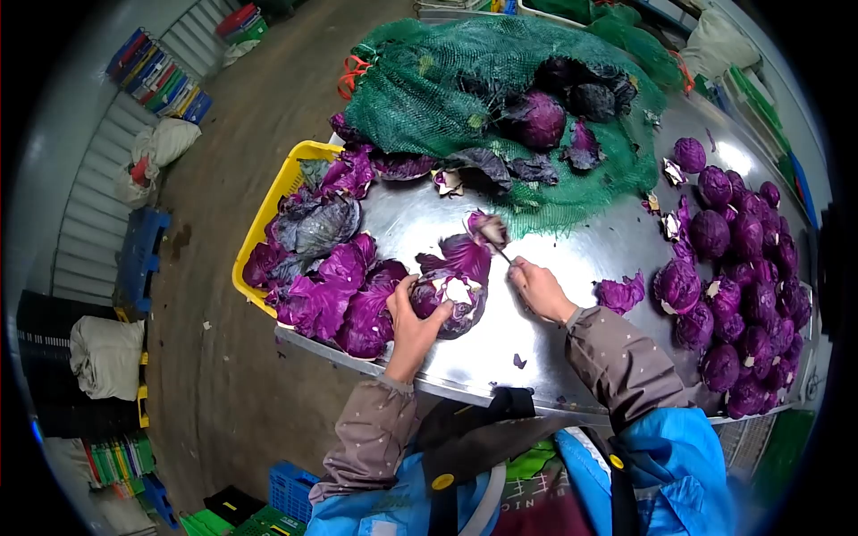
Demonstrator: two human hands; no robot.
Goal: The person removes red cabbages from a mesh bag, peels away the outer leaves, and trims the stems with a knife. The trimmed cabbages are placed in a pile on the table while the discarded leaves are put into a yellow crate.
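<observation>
My left hand (414,323) grips a red cabbage (470,320) on the metal table, fingers and thumb around its near side. The cabbage's pale cut base faces up, and loose outer leaves (465,257) spread behind it. In my right hand (542,291), just to the right, is a knife (505,257) held in closed fingers. A motion-smeared cut piece of cabbage (490,230) is at the knife's far end and hides most of the blade. A torn purple leaf (620,293) lies to the right of my right hand.
A yellow crate (284,183) at the left overflows with stripped leaves (326,286). Trimmed cabbages (746,237) are heaped at the right. A green mesh sack (420,98) with dark cabbages covers the far side. The metal table's (465,380) near edge runs before my body.
</observation>
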